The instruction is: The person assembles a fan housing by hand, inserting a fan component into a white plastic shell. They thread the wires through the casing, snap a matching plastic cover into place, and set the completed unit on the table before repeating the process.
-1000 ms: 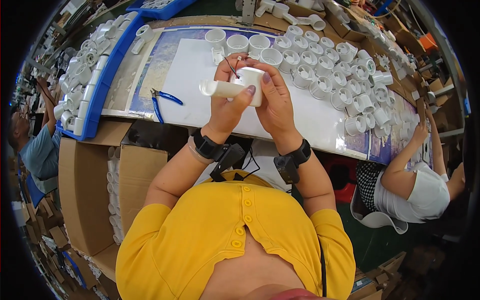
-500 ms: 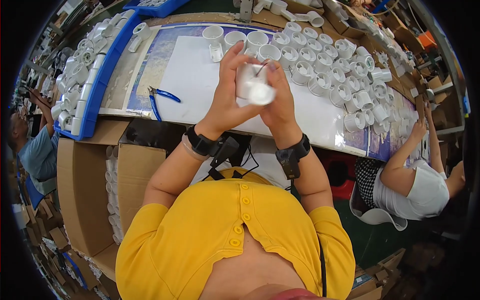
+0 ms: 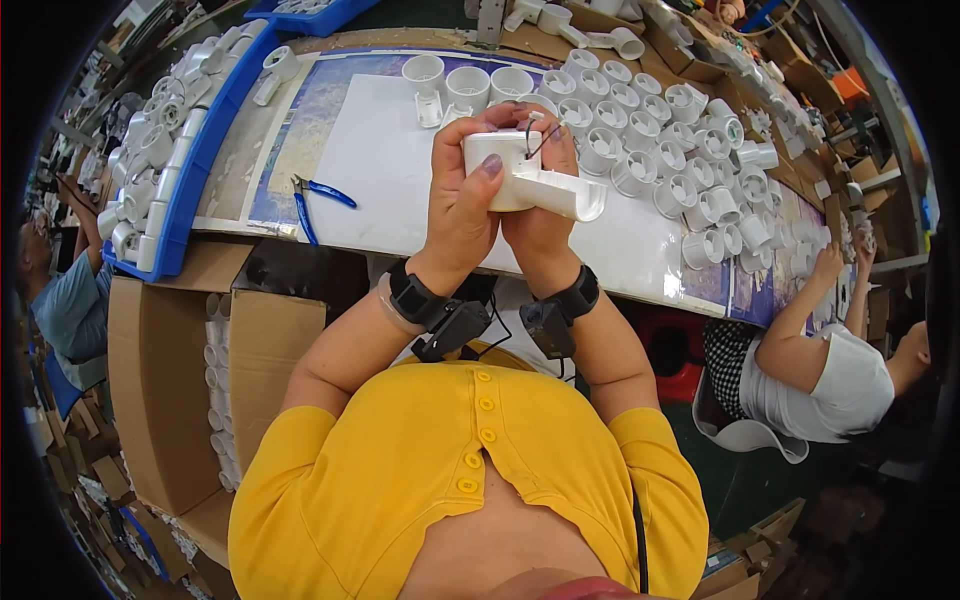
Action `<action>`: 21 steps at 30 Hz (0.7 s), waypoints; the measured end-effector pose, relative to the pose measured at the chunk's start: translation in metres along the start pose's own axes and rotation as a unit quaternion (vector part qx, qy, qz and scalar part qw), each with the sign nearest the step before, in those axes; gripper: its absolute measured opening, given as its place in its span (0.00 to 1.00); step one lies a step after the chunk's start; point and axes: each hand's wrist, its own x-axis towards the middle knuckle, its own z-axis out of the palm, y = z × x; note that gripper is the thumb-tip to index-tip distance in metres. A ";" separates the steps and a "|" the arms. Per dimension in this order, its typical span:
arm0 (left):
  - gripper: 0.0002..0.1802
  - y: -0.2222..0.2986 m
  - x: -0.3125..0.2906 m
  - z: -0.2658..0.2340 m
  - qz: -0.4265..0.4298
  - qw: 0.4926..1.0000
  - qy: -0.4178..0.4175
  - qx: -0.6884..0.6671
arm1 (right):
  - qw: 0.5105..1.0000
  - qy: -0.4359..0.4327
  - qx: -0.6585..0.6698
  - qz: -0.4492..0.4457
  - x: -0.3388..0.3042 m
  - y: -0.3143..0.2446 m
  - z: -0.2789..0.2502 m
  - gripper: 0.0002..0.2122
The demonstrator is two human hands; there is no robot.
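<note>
Above the table edge, both hands hold one white round plastic housing (image 3: 514, 178) with a half-open, trough-like stem pointing right. Dark thin wires (image 3: 533, 140) with a small white connector stick up from its side. My left hand (image 3: 457, 205) wraps its left side, the thumb pressed flat against the wall. From below and behind, my right hand (image 3: 545, 232) supports it, fingers partly hidden. Just beyond the hands stand several similar white cups (image 3: 467, 88) in a row. Blue-handled cutters (image 3: 303, 212) lie with jaws apart on the table, left of my hands.
A blue bin (image 3: 190, 190) of white parts is at the left, above an open cardboard box (image 3: 150, 390) of white tubes. Many white housings (image 3: 635, 170) crowd the table's right side. Co-workers sit at the right (image 3: 825, 370) and left (image 3: 70, 300).
The housing, blurred before, is now steadier and turned so its stem points right. The wires show more clearly. Both hands have closed in around it, and my wrists have come nearer each other.
</note>
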 end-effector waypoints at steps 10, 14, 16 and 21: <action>0.19 0.008 0.008 -0.014 -0.013 0.997 0.054 0.047 | 0.984 -0.103 -0.145 0.012 0.008 -0.008 -0.038 0.17; 0.17 0.010 0.005 -0.017 -0.023 0.997 0.054 0.049 | 0.905 -0.229 -0.343 -0.102 0.009 -0.020 -0.035 0.29; 0.18 0.012 0.003 -0.014 -0.048 0.997 0.058 0.010 | 0.861 -0.237 -0.429 -0.137 0.010 -0.015 -0.036 0.35; 0.18 0.017 0.006 -0.006 -0.058 0.996 0.065 -0.021 | 0.838 -0.173 -0.479 -0.194 0.005 -0.007 -0.025 0.33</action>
